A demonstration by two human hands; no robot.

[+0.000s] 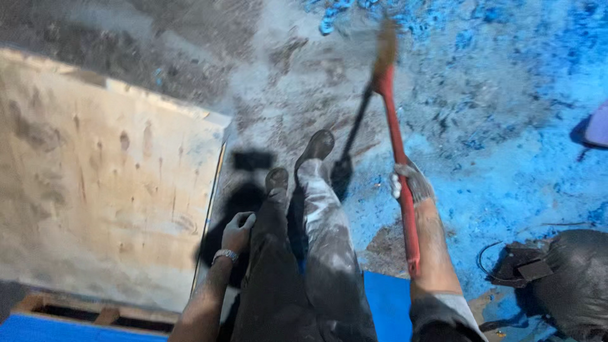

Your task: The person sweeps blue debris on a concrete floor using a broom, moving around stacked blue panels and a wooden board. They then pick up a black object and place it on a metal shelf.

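Note:
My right hand (pixel 410 183) grips the red handle of a broom (pixel 397 136). Its worn bristle head points away from me over the floor, blurred by motion. My left hand (pixel 238 229), with a metal wristband, rests loosely on my left thigh and holds nothing. My dusty trouser legs and dark shoes (pixel 315 149) stretch out ahead between the two hands. The floor (pixel 506 158) in front is covered in blue powder on the right and grey dirt in the middle.
A large pale plywood board (pixel 101 177) lies to the left on a wooden frame. A dark sack (pixel 573 278) with a wire loop sits at the lower right. A blue surface (pixel 386 301) lies under my legs.

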